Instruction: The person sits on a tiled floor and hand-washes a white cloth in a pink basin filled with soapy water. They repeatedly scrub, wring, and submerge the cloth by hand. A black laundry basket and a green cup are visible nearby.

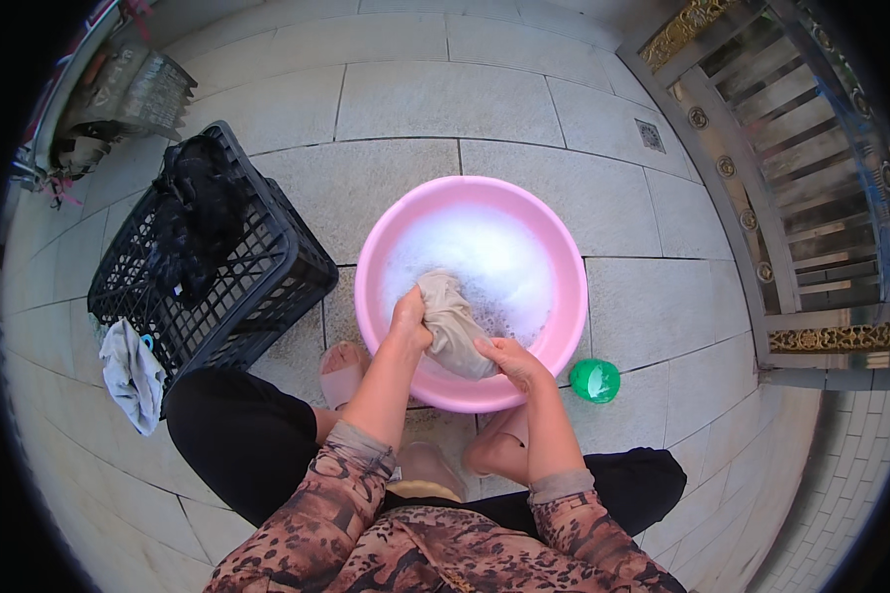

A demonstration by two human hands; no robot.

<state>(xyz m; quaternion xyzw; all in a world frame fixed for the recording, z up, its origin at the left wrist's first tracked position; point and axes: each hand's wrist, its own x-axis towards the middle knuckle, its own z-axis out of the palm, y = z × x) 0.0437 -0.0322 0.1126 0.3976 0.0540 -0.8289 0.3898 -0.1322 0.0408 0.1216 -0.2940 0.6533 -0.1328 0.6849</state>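
Observation:
A wet beige cloth [452, 326] is bunched between my two hands over the near part of a pink plastic basin [572, 296]. My left hand [412, 317] grips its upper left end, and my right hand [506, 359] pinches its lower right end. White suds [482, 244] fill much of the basin, and what lies under them is hidden. The cloth's folds hide most of the fingers of my left hand. The basin stands on the floor between my feet.
At the left, a black plastic crate [267, 289] carries wet black cloth [196, 215] on top; a grey rag [132, 374] hangs at its near corner. A green plastic container [595, 381] stands right of the basin. Farther right are a metal gate [742, 200] and a floor drain [650, 136].

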